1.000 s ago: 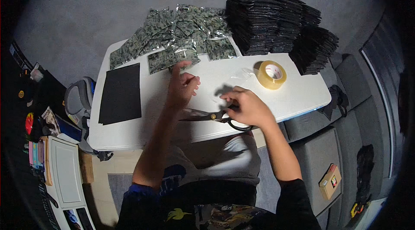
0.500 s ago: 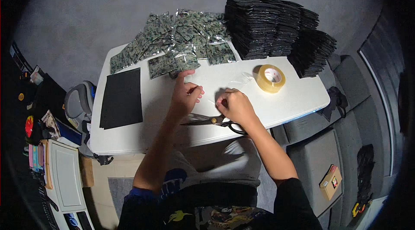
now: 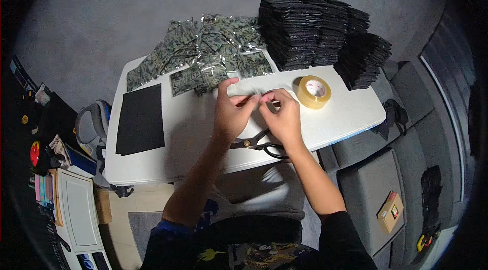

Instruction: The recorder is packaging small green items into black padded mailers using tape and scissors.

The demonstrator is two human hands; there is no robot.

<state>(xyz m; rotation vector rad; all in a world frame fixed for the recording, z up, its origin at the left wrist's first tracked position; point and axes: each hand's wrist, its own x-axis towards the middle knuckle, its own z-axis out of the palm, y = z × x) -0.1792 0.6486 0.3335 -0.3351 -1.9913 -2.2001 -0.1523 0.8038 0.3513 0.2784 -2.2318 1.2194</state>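
Note:
Near the table's middle, my left hand (image 3: 232, 115) and my right hand (image 3: 281, 117) meet at their fingertips, pinching a small clear strip (image 3: 258, 94) too faint to make out well. My left index finger is raised. Black-handled scissors (image 3: 246, 143) lie beneath my hands, their blades partly hidden. A roll of clear yellowish tape (image 3: 313, 101) rests to the right of my hands.
Clear-wrapped camouflage packets (image 3: 218, 36) cover the back left of the white table (image 3: 132, 168). Tall stacks of black bags (image 3: 297, 31) stand at back right. Black sheets (image 3: 140, 117) lie at left. A grey sofa (image 3: 363, 199) with a small box (image 3: 389, 211) is at right.
My left hand has moved right and my right hand up toward it, bringing the fingertips together above the scissors, pinched on the clear strip.

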